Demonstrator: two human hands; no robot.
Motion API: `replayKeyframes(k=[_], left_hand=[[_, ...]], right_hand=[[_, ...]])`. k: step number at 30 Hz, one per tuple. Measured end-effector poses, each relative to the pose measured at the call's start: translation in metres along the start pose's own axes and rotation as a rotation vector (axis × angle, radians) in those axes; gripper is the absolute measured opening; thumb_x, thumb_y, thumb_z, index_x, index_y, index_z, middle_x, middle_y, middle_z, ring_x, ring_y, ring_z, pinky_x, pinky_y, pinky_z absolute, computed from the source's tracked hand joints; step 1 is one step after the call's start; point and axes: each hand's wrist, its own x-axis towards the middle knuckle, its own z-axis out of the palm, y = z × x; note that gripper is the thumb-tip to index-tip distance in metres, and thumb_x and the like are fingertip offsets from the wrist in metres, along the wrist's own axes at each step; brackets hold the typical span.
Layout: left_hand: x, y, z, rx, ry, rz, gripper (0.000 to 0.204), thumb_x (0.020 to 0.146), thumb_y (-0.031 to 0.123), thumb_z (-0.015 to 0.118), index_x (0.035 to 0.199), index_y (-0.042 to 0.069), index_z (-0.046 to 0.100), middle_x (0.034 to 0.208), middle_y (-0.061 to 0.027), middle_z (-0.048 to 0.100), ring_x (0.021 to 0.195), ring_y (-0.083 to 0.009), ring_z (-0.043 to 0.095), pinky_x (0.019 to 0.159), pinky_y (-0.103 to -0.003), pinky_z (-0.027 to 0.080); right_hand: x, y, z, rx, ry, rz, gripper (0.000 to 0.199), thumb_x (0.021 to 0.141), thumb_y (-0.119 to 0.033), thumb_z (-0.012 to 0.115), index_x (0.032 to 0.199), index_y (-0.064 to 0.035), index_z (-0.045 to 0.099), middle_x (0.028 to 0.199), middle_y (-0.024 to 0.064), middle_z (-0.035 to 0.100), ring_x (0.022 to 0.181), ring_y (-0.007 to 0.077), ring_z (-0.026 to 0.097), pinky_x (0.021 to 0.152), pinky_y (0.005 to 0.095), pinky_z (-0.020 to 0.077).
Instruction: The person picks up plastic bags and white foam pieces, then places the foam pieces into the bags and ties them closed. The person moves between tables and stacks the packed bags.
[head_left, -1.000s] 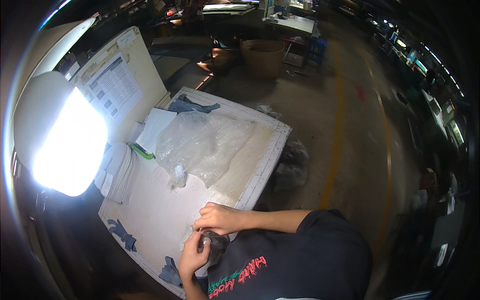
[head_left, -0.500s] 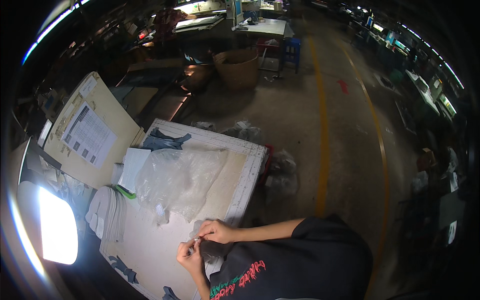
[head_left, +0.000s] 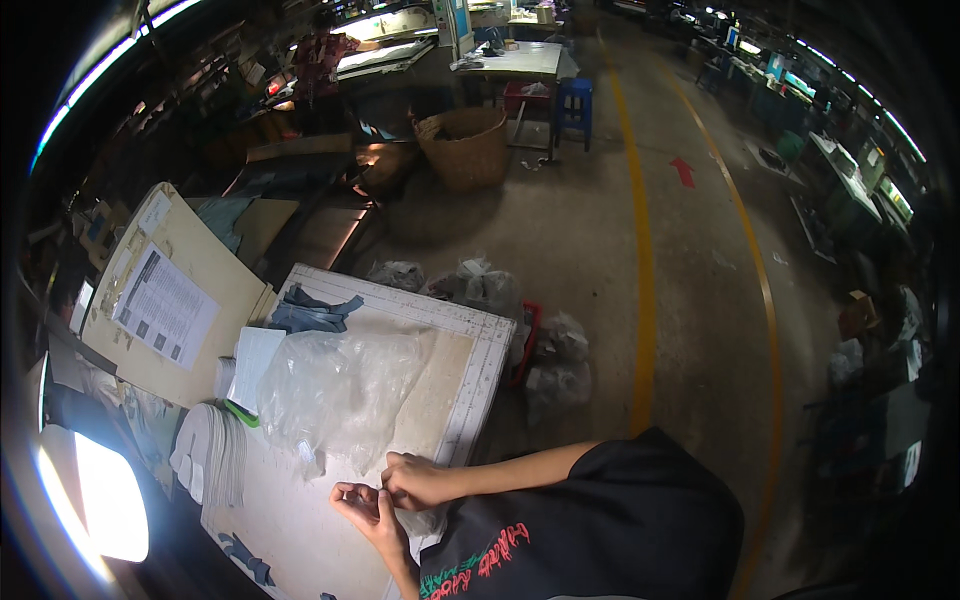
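Observation:
At the near edge of the table, my left hand (head_left: 370, 512) and my right hand (head_left: 420, 482) meet with fingertips close together. A small clear plastic bag (head_left: 428, 522) hangs just below them, partly hidden by the hands and my dark sleeve. My right fingers are curled closed on its gathered top. Thumb and finger of my left hand pinch at the same spot, with the other fingers bent; exactly what part they grip is too small to make out. Ahead of the hands a large, crumpled clear plastic bag (head_left: 335, 390) lies flat on the white table (head_left: 290, 520).
Left of the large bag stands a row of grey-white flat pieces (head_left: 215, 455), near a bright lamp (head_left: 110, 495). Blue-grey fabric strips (head_left: 315, 310) lie at the far corner. A propped board (head_left: 170, 290) carries a paper sheet. Filled plastic bags (head_left: 485, 285) sit on the floor beyond.
My right hand has turned and curled more tightly, and my left hand has shifted slightly left. The whole view has tilted a little; the table things lie as before.

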Motion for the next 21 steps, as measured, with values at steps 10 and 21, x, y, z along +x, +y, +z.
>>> replayKeyframes(k=[10,21], left_hand=[[0.014,-0.017,-0.025,0.168,-0.437,-0.069,0.077,0.08,0.004,0.076,0.146,0.005,0.037,0.131,-0.0121,0.047,0.117,-0.0231,0.051,0.104,-0.036,0.042],[0.007,-0.07,-0.036,0.191,-0.206,-0.12,0.016,0.088,-0.005,0.076,0.099,-0.003,0.065,0.105,-0.0088,0.065,0.09,-0.0139,0.063,0.085,-0.028,0.052]], right_hand=[[-0.01,0.013,-0.007,0.088,0.058,0.215,0.039,0.095,-0.034,0.071,0.075,-0.0005,0.07,0.081,0.019,0.062,0.077,0.0335,0.06,0.071,0.0459,0.0489],[-0.007,0.03,-0.019,0.485,0.171,0.073,0.021,0.092,-0.023,0.074,0.093,-0.0018,0.075,0.09,0.0154,0.069,0.083,0.0275,0.067,0.075,0.0394,0.0506]])
